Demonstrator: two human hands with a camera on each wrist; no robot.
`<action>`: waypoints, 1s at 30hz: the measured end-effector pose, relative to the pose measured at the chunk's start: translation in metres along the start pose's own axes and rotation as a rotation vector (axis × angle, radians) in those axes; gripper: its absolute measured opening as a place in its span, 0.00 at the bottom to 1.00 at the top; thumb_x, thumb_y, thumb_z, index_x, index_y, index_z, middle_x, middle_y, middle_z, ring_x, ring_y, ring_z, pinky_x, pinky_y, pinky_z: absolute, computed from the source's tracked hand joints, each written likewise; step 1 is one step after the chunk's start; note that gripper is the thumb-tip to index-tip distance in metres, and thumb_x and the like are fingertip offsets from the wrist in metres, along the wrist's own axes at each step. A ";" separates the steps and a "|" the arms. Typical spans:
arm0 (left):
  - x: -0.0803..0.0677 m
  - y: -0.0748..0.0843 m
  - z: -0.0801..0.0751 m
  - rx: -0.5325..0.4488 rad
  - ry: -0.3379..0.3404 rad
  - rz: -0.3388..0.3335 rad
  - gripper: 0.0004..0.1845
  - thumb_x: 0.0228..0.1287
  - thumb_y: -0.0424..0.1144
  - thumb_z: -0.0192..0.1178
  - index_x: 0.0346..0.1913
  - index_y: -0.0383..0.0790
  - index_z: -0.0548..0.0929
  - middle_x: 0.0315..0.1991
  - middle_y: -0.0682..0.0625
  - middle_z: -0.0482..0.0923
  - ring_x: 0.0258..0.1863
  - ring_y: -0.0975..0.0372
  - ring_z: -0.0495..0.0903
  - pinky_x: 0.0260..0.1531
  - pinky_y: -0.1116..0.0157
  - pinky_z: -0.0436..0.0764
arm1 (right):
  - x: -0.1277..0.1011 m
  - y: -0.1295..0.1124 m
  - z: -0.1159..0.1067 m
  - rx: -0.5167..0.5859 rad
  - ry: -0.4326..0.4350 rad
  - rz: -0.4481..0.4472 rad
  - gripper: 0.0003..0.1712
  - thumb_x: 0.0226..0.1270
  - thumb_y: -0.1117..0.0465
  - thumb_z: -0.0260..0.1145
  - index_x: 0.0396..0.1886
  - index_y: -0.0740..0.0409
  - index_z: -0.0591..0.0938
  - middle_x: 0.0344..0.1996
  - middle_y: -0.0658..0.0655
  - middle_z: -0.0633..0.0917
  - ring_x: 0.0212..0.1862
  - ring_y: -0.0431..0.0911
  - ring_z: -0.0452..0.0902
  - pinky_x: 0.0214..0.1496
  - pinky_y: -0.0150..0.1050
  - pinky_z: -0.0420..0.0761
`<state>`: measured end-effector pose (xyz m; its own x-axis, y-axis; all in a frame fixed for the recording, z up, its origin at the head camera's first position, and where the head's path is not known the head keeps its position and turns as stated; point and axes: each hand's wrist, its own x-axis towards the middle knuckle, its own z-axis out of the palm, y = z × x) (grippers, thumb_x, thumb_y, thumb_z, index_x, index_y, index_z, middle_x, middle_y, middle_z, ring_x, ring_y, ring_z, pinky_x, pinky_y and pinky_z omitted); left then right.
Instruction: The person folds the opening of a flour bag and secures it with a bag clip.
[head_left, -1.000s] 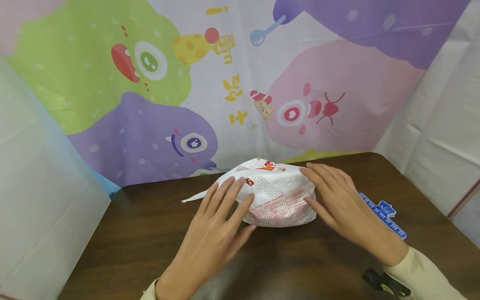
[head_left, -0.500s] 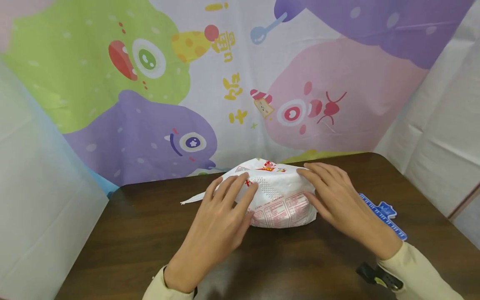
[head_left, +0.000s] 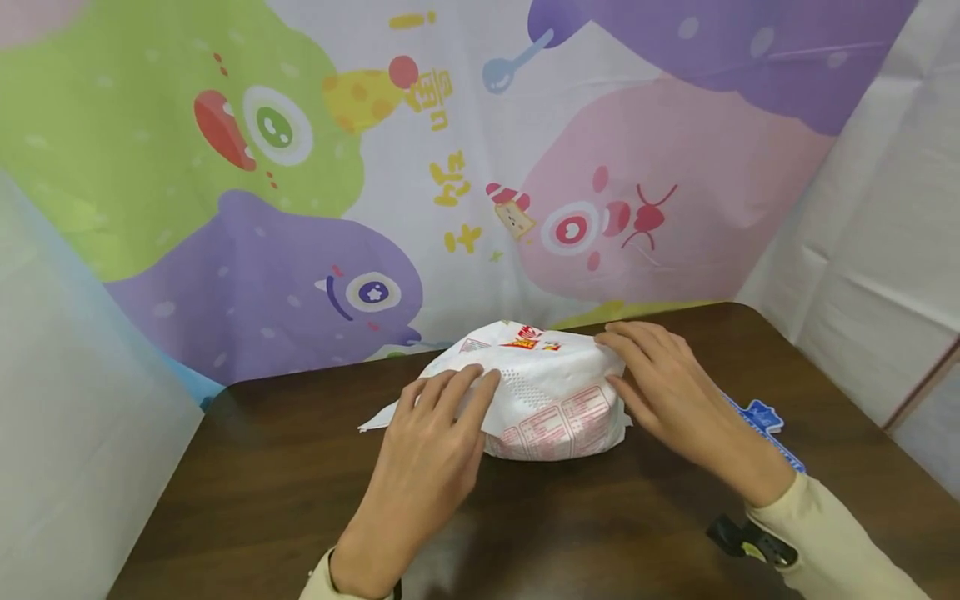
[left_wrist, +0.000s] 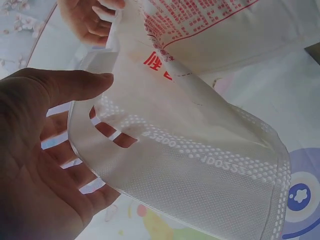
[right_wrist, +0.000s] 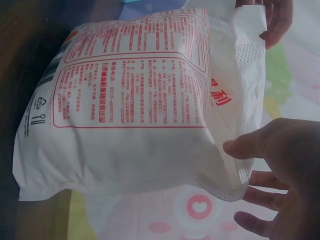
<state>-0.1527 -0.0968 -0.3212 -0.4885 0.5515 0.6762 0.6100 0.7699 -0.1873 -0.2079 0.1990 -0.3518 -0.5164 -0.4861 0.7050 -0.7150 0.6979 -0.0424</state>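
1. Your left hand [head_left: 431,454] — nearest item, on the near-left side of the white printed bag [head_left: 551,400]. Fingers straight and relaxed, laid over the bag's left shoulder; the left-wrist view shows your fingers [left_wrist: 75,172] behind its embossed flap [left_wrist: 190,165], gripping nothing.

2. Your right hand [head_left: 667,392] — on the bag's right side. Fingers extended, tips resting on the top right edge, thumb down its right flank. The right-wrist view shows your thumb [right_wrist: 250,145] touching the embossed seam [right_wrist: 247,75]; whether it pinches the seam cannot be told.

3. White printed bag — lies on the dark wooden table [head_left: 247,500], between your two hands and just beyond them. Long axis runs left to right across you; the red-printed panel faces you, and a thin flap tails off to the bag's left along the table. Your hands flank its two ends, both in contact. Judged from this, neither hand is clearly the nearer; the bag's bulk lies ahead of both sets of fingertips.

4. Blue ruler-like strip [head_left: 765,429] — flat on the table to the bag's right, partly under your right forearm.

5. Black clip-like object [head_left: 738,537] — near your right cuff, nearer to you than the bag; its nature is unclear.

6. Cartoon monster backdrop [head_left: 300,192] — hangs upright behind the bag, at the table's far edge.
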 end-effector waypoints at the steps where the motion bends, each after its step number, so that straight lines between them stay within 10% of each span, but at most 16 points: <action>1: 0.000 0.000 0.000 0.000 0.003 0.000 0.27 0.54 0.27 0.64 0.61 0.38 0.78 0.55 0.43 0.80 0.52 0.50 0.78 0.52 0.52 0.75 | 0.001 0.000 0.000 0.003 0.001 0.001 0.27 0.58 0.63 0.69 0.59 0.63 0.76 0.57 0.65 0.77 0.61 0.60 0.69 0.55 0.60 0.70; 19: -0.003 0.002 0.000 -0.010 -0.011 0.014 0.26 0.50 0.28 0.68 0.56 0.41 0.80 0.50 0.46 0.82 0.47 0.53 0.80 0.51 0.54 0.75 | 0.001 0.002 -0.002 0.002 -0.007 -0.001 0.22 0.54 0.64 0.73 0.49 0.64 0.79 0.47 0.63 0.78 0.52 0.57 0.73 0.53 0.52 0.74; 30: -0.005 0.001 -0.002 -0.024 -0.004 0.001 0.25 0.51 0.30 0.70 0.55 0.41 0.81 0.49 0.47 0.83 0.48 0.54 0.81 0.51 0.54 0.76 | 0.001 0.002 -0.010 0.017 0.011 -0.056 0.31 0.78 0.41 0.46 0.53 0.62 0.82 0.47 0.59 0.81 0.52 0.53 0.76 0.54 0.49 0.75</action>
<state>-0.1483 -0.0993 -0.3240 -0.4905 0.5532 0.6733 0.6251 0.7617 -0.1705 -0.2051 0.2052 -0.3443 -0.4701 -0.5184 0.7143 -0.7506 0.6606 -0.0146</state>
